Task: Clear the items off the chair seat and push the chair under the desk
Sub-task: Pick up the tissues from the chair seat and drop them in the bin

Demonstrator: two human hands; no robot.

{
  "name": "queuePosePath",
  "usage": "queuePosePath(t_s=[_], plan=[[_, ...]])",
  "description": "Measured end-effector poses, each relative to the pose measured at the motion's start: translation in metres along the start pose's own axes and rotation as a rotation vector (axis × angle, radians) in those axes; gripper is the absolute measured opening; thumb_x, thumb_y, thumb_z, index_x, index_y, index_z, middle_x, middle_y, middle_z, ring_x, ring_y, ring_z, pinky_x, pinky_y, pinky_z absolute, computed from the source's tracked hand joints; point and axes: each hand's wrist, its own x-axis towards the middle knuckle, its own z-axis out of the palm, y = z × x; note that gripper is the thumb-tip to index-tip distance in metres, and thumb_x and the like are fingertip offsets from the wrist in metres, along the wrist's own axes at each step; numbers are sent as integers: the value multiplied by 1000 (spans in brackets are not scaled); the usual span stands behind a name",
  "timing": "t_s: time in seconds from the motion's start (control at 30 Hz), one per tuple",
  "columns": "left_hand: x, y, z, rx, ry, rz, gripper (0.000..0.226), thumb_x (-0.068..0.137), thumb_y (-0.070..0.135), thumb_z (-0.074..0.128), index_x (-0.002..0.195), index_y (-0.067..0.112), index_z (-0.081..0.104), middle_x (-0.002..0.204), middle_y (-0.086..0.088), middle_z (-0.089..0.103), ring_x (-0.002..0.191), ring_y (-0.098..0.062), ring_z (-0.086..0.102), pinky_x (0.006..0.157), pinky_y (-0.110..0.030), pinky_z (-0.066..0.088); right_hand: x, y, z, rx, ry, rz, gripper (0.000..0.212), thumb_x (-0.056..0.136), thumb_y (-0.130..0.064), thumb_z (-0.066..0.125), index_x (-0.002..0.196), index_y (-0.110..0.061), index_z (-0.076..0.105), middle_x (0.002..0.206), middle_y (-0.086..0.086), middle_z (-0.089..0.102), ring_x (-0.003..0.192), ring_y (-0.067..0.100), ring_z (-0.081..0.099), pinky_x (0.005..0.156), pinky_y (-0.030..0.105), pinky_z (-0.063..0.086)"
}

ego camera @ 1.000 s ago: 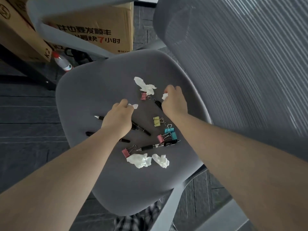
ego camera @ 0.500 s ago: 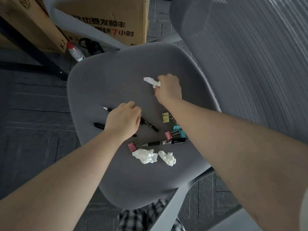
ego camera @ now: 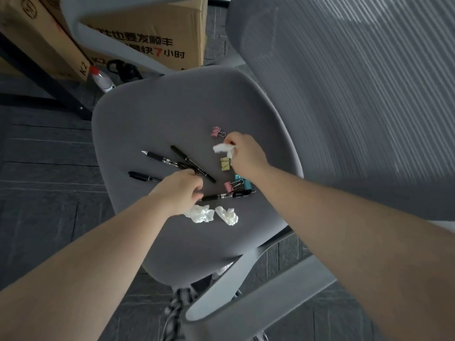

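The grey chair seat (ego camera: 160, 114) carries several black pens, among them one (ego camera: 170, 161) at mid seat and one (ego camera: 226, 195) nearer me. Binder clips lie around: pink (ego camera: 216, 131), yellow (ego camera: 225, 164), pink (ego camera: 230, 186), teal (ego camera: 242, 180). Two crumpled tissues (ego camera: 199, 214) (ego camera: 227, 216) rest near the front. My right hand (ego camera: 246, 153) is pinched on a white tissue (ego camera: 221, 148) above the yellow clip. My left hand (ego camera: 181, 193) is curled shut over the pens, touching the nearer tissue; its palm is hidden.
The mesh backrest (ego camera: 357, 94) rises at right and a grey armrest (ego camera: 258, 299) juts out at the bottom. Cardboard boxes (ego camera: 152, 33), a red-capped bottle (ego camera: 101, 78) and a dark desk leg (ego camera: 41, 77) stand on the floor beyond the seat.
My right hand took the white tissue from the far part of the seat and drew it back. My left hand closed on a small tissue scrap and moved toward the front tissues.
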Motion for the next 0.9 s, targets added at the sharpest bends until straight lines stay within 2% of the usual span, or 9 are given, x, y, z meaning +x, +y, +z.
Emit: queuePosePath(t_s=[0.1, 0.2, 0.3, 0.37, 0.43, 0.53, 0.67, 0.8, 0.9], plan=[[-13, 10, 7, 43, -127, 16, 42, 80, 41, 69, 109, 12, 60, 102, -1, 48, 91, -26, 57, 76, -33, 45, -25, 11, 9, -114, -233, 16, 32, 89, -4, 44, 109, -14, 67, 112, 12, 50, 96, 31, 55, 86, 35, 49], [-17, 15, 13, 90, -161, 4, 55, 73, 42, 76, 116, 12, 57, 112, -4, 48, 93, -27, 56, 77, -36, 47, -36, 12, 19, -247, -369, 27, 30, 91, -20, 47, 109, -5, 65, 113, 14, 61, 101, 33, 60, 84, 38, 52], [-15, 13, 19, 183, -185, 15, 49, 76, 38, 74, 114, 10, 57, 114, -6, 49, 97, -29, 59, 72, -35, 46, -43, 8, 28, -312, -510, -5, 55, 79, -41, 70, 123, -11, 54, 120, 7, 49, 107, 26, 55, 81, 30, 46], [-13, 13, 22, 249, -185, 27, 38, 84, 33, 66, 111, 9, 57, 114, -8, 49, 99, -30, 59, 73, -36, 46, -45, 8, 35, -425, -588, -65, 72, 69, -44, 78, 126, -12, 49, 126, 8, 46, 115, 25, 51, 88, 34, 49], [-13, 12, 26, 254, -168, 19, 28, 88, 26, 58, 109, 8, 56, 114, -8, 51, 99, -31, 59, 73, -36, 44, -48, 9, 42, -520, -631, -108, 72, 66, -41, 80, 123, -10, 50, 127, 12, 48, 119, 25, 49, 87, 37, 51], [-13, 11, 28, 226, -134, 41, 21, 85, 18, 56, 104, 8, 55, 110, -7, 54, 95, -30, 58, 68, -32, 41, -50, 6, 47, -693, -634, -193, 55, 74, -31, 75, 117, -6, 52, 122, 16, 54, 118, 25, 48, 69, 31, 46], [-20, 11, 29, 217, -61, 116, 20, 83, 26, 56, 97, 11, 57, 105, -3, 56, 88, -27, 59, 64, -30, 38, -53, 1, 52, -785, -589, -210, 25, 85, -5, 54, 110, -5, 56, 126, 17, 51, 109, 30, 54, 65, 32, 38], [-32, 9, 25, 243, 20, 121, 24, 84, 31, 52, 101, 14, 56, 100, -2, 65, 91, -27, 61, 64, -29, 36, -55, -5, 47, -649, -443, -191, 27, 80, -16, 56, 107, -12, 57, 110, 9, 52, 104, 31, 54, 67, 33, 39], [-43, 2, 14, 257, 121, 101, 28, 82, 29, 50, 105, 13, 53, 97, -4, 67, 94, -28, 58, 64, -30, 37, -55, -22, 36, -460, -387, -116, 10, 81, -15, 55, 90, -15, 50, 79, -3, 44, 84, 29, 50, 54, 27, 34]])
